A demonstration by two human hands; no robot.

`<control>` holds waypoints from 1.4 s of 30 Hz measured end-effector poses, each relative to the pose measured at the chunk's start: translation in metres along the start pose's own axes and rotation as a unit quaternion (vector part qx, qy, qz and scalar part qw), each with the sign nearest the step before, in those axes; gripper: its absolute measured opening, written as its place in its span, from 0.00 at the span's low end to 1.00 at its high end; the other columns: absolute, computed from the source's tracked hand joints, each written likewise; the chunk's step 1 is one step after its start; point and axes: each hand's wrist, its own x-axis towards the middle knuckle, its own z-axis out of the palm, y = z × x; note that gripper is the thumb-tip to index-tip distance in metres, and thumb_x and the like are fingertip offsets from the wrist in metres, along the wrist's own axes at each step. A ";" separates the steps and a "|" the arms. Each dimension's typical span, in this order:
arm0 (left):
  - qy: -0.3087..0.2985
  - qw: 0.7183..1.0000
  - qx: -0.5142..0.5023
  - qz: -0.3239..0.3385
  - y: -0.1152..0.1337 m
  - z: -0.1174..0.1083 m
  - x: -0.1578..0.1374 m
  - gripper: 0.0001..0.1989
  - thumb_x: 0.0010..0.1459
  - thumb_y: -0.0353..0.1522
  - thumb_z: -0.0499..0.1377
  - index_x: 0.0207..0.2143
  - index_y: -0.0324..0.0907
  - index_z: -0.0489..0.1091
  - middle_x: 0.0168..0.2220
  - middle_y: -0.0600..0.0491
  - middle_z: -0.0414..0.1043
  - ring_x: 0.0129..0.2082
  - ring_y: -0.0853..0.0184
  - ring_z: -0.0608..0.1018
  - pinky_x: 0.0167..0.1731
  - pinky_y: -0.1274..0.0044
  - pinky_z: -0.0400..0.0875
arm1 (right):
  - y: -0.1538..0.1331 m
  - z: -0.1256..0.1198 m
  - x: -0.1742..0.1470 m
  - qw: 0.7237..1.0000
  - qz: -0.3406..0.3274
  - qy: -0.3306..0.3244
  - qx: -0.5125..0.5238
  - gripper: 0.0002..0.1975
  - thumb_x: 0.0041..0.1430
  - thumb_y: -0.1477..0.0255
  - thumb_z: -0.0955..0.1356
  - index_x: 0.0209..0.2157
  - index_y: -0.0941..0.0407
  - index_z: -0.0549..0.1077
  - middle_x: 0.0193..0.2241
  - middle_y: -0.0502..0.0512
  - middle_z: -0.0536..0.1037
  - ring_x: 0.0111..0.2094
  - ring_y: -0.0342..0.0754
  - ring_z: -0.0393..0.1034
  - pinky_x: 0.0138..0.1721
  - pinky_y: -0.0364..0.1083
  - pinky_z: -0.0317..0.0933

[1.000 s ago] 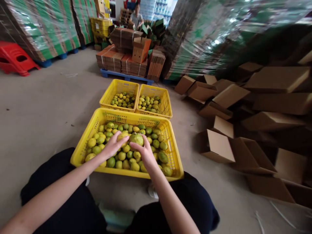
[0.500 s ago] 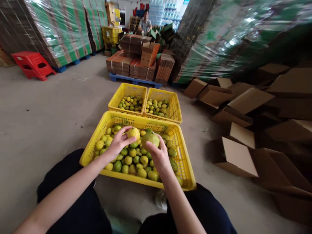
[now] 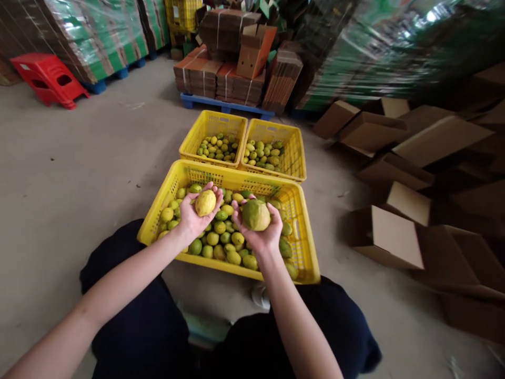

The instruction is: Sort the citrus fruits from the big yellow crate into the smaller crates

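My left hand [image 3: 194, 217] is turned palm up with a yellow lemon [image 3: 205, 203] lying in it, fingers partly curled round the fruit. In my right hand [image 3: 263, 238], also palm up, rests a larger green-yellow lemon [image 3: 256, 215], its underside hidden by the palm and fingers. Both hands are above a large yellow plastic crate [image 3: 311, 263] that holds many green and yellow lemons [image 3: 219, 227]. The forearms cover part of the crate's near side.
Two smaller yellow crates [image 3: 213, 118] with lemons stand against the far side. Beyond is a blue pallet [image 3: 226, 107] of flattened cartons [image 3: 197, 76]. Open cardboard boxes [image 3: 398, 237] lie to the right. A red stool [image 3: 49, 79] and wrapped stacks [image 3: 98, 42] are at left.
Both hands have rolled palm up and moved apart, each keeping its lemon. The view has tilted down, so the person at the back is out of sight.
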 end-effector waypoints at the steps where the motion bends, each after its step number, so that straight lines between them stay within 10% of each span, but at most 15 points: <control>1: -0.001 1.000 -0.007 -0.001 -0.002 -0.001 -0.001 0.23 0.50 0.27 0.51 0.49 0.40 0.72 0.37 0.49 0.78 0.43 0.64 0.80 0.42 0.74 0.77 | 0.001 0.000 0.001 1.000 -0.011 0.001 0.011 0.18 0.47 0.58 0.69 0.38 0.51 0.73 0.33 0.52 0.78 0.43 0.55 0.74 0.42 0.56 0.69; 42: -0.003 0.994 0.002 -0.109 -0.016 0.004 -0.012 0.14 0.56 0.29 0.50 0.32 0.33 0.76 0.30 0.44 0.79 0.28 0.66 0.80 0.31 0.77 0.77 | 0.020 0.008 -0.007 0.988 0.012 -0.002 0.152 0.04 0.48 0.70 0.68 0.28 0.54 0.73 0.28 0.49 0.80 0.30 0.45 0.74 0.35 0.44 0.70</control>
